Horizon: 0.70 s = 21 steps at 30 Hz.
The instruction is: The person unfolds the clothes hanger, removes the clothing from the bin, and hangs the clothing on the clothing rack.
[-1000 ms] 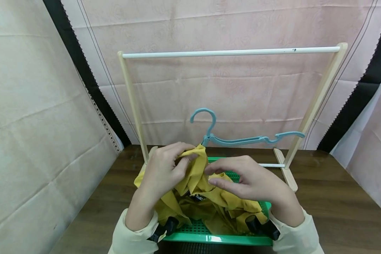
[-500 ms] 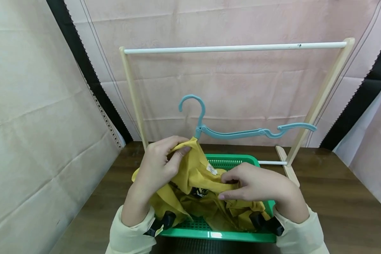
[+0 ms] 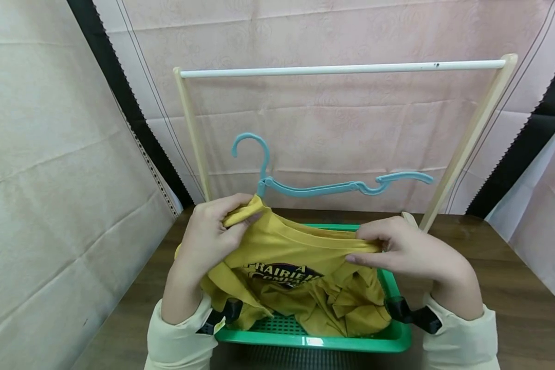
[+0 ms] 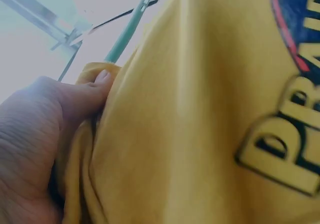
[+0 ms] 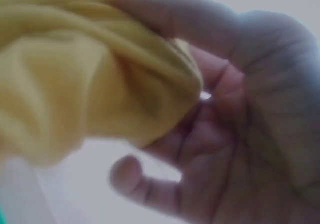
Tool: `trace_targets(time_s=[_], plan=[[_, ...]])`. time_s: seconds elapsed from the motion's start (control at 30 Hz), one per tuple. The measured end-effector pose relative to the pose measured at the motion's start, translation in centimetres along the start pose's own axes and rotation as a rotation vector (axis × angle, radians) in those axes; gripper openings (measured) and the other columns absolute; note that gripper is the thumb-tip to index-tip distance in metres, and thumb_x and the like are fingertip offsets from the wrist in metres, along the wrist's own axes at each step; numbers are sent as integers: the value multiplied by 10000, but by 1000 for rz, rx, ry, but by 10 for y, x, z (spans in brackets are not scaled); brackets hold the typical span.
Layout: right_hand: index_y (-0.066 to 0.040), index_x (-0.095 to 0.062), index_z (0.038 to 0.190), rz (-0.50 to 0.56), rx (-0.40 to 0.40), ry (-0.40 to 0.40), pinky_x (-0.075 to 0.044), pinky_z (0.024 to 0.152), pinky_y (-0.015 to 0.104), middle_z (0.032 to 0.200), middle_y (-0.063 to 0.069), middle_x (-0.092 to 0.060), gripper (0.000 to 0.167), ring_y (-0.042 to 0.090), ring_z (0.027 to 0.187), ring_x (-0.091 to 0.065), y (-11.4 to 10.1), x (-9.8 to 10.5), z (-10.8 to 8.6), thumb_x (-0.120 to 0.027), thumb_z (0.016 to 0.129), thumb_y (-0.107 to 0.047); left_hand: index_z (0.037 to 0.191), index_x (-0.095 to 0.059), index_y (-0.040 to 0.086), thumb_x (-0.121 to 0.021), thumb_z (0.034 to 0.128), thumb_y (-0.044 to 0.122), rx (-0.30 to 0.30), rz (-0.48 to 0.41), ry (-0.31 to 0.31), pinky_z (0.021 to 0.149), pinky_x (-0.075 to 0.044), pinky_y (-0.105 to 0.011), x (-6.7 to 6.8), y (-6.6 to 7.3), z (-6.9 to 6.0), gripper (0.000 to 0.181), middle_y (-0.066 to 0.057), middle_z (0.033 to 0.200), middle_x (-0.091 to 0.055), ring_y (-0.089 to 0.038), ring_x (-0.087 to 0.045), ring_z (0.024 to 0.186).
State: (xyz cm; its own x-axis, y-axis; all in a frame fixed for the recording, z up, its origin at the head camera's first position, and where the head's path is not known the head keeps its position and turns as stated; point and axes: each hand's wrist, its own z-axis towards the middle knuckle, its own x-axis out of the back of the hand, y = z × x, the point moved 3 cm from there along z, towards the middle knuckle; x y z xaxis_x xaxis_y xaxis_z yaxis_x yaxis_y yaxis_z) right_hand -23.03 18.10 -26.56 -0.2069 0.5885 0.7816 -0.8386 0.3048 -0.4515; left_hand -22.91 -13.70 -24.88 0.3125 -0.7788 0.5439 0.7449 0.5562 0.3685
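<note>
Shirt [image 3: 300, 249] spans left fingers [image 3: 238, 229] to right fingers [image 3: 371, 258], pinched in both.

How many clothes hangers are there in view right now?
1: a blue hanger, partly covered by the yellow shirt, rising next to the left hand. Others could be hidden under the shirt in the green basket.

cloth bkgd [image 3: 351, 31], blk strips [image 3: 118, 87], brn tbl [image 3: 513, 293]

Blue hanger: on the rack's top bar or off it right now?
Off. In the head view, the blue hanger has its hook clear below the white top bar, curved round nothing; the yellow shirt hides part of it.
</note>
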Motion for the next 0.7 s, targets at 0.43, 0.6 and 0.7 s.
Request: trace_targets(time_s=[0.43, 0.6, 0.7], plan=[[-271, -508, 741, -54, 107, 222, -338, 483, 211, 655, -96, -378, 454, -9, 579, -356, 9, 16, -9, -773, 811, 91, 1193, -700, 237, -501, 1074, 290, -3, 39, 80, 468, -328, -264, 10, 3, -1, 238, 108, 620, -466, -63, -376, 498], [-258, -605, 810, -28, 118, 216, -383, 507, 202, 701, -115, -466, 413, 36, 601, -440, 6, 15, -9, -726, 819, 137, 1334, -644, 246, -568, 1044, 233, -8, 60, 72, 454, -302, -285, 9, 2, -2, 301, 100, 587, -438, -68, -302, 483], [-234, -634, 840, -29, 146, 218, -401, 525, 197, 728, -119, -511, 403, 40, 619, -471, 2, 16, -7, -704, 816, 162, 1288, -669, 248, -589, 1031, 225, -8, 26, 57, 500, -357, -284, 9, 3, -2, 270, 101, 776, -667, -77, -405, 542]])
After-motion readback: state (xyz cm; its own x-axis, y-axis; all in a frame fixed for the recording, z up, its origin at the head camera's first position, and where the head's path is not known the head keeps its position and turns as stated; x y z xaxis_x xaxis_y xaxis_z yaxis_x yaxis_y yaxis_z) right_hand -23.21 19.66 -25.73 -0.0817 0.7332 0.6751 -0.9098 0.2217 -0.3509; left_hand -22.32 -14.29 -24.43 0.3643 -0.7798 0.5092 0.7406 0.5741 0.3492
